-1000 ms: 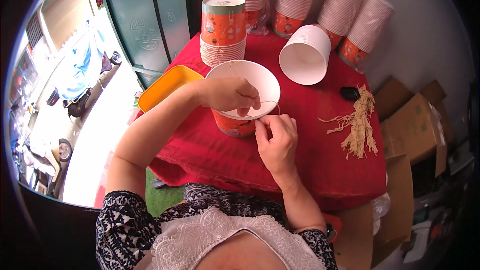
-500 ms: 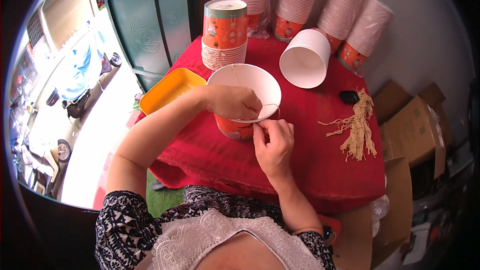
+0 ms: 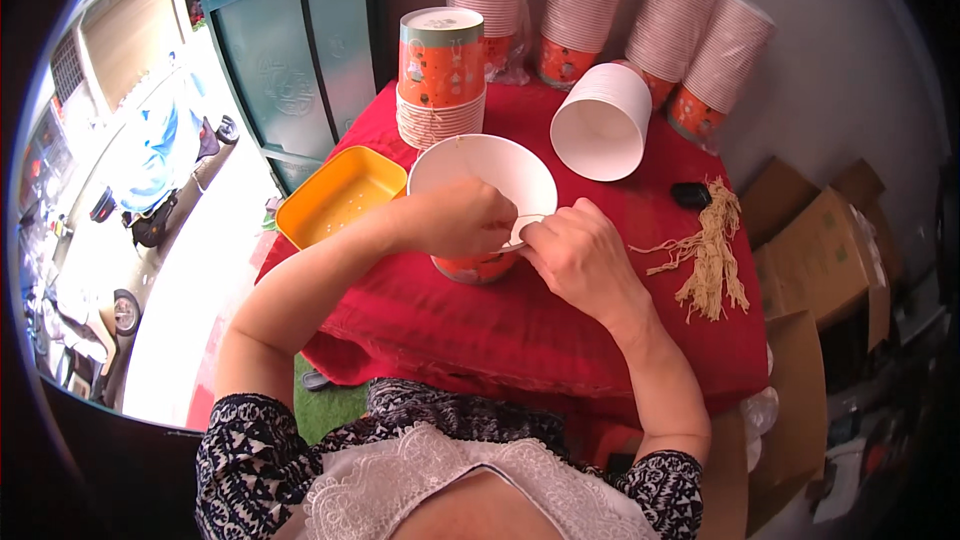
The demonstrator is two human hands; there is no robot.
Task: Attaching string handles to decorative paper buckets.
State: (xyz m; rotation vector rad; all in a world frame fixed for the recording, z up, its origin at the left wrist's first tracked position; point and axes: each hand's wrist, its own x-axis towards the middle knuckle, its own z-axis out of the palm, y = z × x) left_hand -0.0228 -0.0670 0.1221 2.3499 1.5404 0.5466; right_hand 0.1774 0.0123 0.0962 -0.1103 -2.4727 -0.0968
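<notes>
A large paper bucket [image 3: 474, 269], white inside and orange outside, stands upright on the red-covered table in front of me. My left hand [image 3: 462, 218] reaches over its near rim, fingers curled down and closed inside the opening, slightly blurred. At the right side of the rim, my right hand [image 3: 582, 252] pinches a thin beige cord [image 3: 532, 217]. The cord stretches between the fingers of both hands across the rim. Fingertips of the left hand are partly hidden by the hand itself.
A yellow tray [image 3: 335, 195] lies left, beside upturned stacked buckets [image 3: 440, 65]. A white-lined bucket [image 3: 600, 130] lies on its side at the right. A bundle of beige cords [image 3: 714, 250] rests near a small black object [image 3: 690, 195]. Wrapped bucket stacks [image 3: 585, 0] line the wall.
My right hand has risen from below the rim to its right edge, turning palm down. My left hand has shifted slightly, still inside the bucket's opening. The view has shifted a little.
</notes>
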